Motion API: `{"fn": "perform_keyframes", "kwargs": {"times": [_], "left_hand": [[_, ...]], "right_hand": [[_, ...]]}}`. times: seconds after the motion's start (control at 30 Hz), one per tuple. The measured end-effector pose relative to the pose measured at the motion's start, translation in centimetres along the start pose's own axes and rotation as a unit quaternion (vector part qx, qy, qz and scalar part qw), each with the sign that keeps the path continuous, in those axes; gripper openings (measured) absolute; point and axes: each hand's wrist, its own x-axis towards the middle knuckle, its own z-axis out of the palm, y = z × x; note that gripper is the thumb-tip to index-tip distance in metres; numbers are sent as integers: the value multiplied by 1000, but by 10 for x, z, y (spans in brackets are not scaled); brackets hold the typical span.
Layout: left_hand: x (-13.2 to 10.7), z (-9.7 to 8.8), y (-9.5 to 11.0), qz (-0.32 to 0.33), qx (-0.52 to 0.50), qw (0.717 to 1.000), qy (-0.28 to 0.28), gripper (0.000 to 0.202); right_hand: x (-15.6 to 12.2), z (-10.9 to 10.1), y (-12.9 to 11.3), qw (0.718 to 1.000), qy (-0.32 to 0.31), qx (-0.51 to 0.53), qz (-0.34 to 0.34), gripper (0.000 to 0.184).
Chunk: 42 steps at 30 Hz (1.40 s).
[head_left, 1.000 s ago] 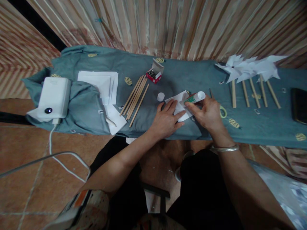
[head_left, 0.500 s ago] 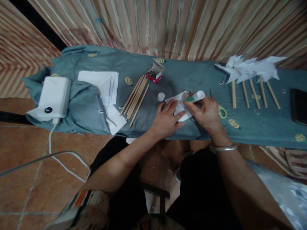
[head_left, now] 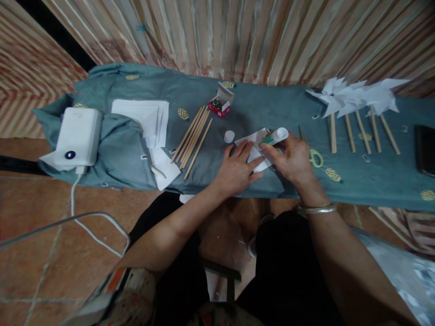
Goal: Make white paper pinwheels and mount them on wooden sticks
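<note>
My left hand [head_left: 236,170] lies with fingers spread on a white paper piece [head_left: 255,136], pressing it to the cloth. In my right hand [head_left: 295,158] is a white and green glue stick [head_left: 279,135], tilted with its lower end down at the paper. My fingers hide the contact point. The round white cap [head_left: 229,136] stands just beyond my left fingertips. Beside my right hand are scissors [head_left: 316,158] with a light green handle, partly covered by the hand.
Several wooden sticks [head_left: 192,138] lie left of my hands, below an open red box [head_left: 220,106] of small metal pieces. Farther left are paper sheets [head_left: 139,118] and a white power bank [head_left: 79,138] with a cable. Paper pinwheels [head_left: 353,99] on sticks lie at right, near a dark phone-like object [head_left: 425,149].
The glue stick's upper end has shifted very slightly left. My left hand keeps its place on the paper, and the whole view has moved a little.
</note>
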Motion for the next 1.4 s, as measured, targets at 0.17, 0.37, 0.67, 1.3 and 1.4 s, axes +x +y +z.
{"fn": "perform_keyframes", "kwargs": {"times": [0.17, 0.37, 0.67, 1.3, 1.4], "left_hand": [[0, 0, 0, -2, 5, 1000, -6, 46], [0, 0, 0, -5, 2, 1000, -14, 47], [0, 1, -1, -1, 3, 1000, -5, 45], [1, 1, -3, -3, -10, 1000, -23, 47], [0, 0, -2, -6, -16, 1000, -25, 46]], "right_hand": [[0, 0, -1, 1000, -8, -3, -11, 29], [0, -2, -2, 1000, -18, -2, -22, 28], [-1, -5, -5, 999, -25, -8, -30, 21], [-1, -11, 23, 859, 116, 463, 187, 24], [0, -16, 25, 781, 134, 560, 244, 24]]}}
